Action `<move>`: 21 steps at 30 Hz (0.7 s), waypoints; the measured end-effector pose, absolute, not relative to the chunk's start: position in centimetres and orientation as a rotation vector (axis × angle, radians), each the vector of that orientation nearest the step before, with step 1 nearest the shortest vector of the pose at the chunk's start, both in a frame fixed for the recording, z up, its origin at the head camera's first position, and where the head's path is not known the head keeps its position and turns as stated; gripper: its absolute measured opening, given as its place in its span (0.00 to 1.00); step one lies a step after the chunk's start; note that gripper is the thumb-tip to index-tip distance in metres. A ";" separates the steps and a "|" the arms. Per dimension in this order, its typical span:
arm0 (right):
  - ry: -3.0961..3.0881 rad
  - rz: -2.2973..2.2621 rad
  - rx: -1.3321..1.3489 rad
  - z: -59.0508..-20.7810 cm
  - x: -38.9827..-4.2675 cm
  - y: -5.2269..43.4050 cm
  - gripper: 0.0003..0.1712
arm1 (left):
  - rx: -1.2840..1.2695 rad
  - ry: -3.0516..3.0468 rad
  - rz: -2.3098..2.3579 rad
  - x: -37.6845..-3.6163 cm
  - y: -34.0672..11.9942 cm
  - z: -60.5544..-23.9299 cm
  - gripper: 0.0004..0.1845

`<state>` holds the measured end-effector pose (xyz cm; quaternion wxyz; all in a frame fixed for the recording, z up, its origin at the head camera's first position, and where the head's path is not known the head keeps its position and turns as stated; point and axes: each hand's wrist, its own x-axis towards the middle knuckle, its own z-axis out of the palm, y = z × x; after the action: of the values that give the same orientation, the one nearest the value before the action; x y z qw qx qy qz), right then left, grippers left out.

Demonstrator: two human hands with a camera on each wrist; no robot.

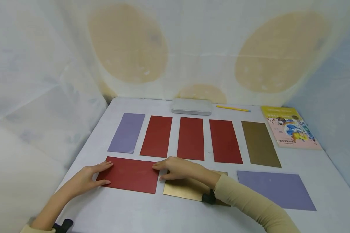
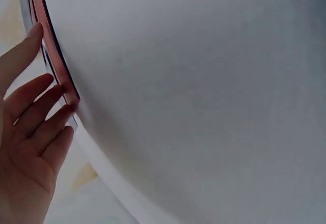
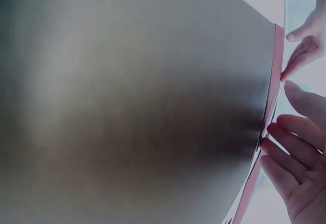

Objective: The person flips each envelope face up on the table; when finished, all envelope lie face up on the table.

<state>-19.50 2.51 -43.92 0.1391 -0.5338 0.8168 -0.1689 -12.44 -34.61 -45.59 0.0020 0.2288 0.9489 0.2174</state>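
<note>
A red rectangular card [image 1: 131, 175] lies lengthwise at the front left of the white table. My left hand [image 1: 88, 178] touches its left end, thumb and fingers spread at the edge. At the card's right end, the fingertips of my right hand [image 1: 182, 169] rest on the edge, the forearm reaching across a gold card [image 1: 183, 190] that it partly hides. In the left wrist view the fingers [image 2: 38, 109] lie extended along the red card's edge. The right wrist view shows extended fingers [image 3: 290, 150] by the red edge, beyond the gold surface.
Behind stands a row: a purple card [image 1: 126, 132], several red cards [image 1: 190, 138] and a brown-gold card [image 1: 261, 144]. Another purple card [image 1: 277, 190] lies front right. Farther back are a grey case [image 1: 191, 106], a yellow pencil [image 1: 233, 108] and a book [image 1: 291, 129]. Curtains enclose the table.
</note>
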 end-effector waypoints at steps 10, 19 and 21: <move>2.340 -0.538 -1.523 -44.2 -20.6 2.3 0.30 | 0.683 2.913 0.697 -13.7 -35.3 -45.6 0.39; 2.336 -0.551 -1.463 -44.3 -20.6 2.5 0.37 | 0.694 2.914 0.682 -13.8 -35.2 -45.4 0.40; 2.329 -0.567 -1.444 -44.4 -20.5 2.6 0.39 | 0.692 2.929 0.679 -13.8 -35.1 -45.3 0.40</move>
<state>-20.46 2.56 -44.44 0.1707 -0.5084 0.8201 -0.1996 -13.75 -35.08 -45.25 0.0283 0.2243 0.9489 0.2201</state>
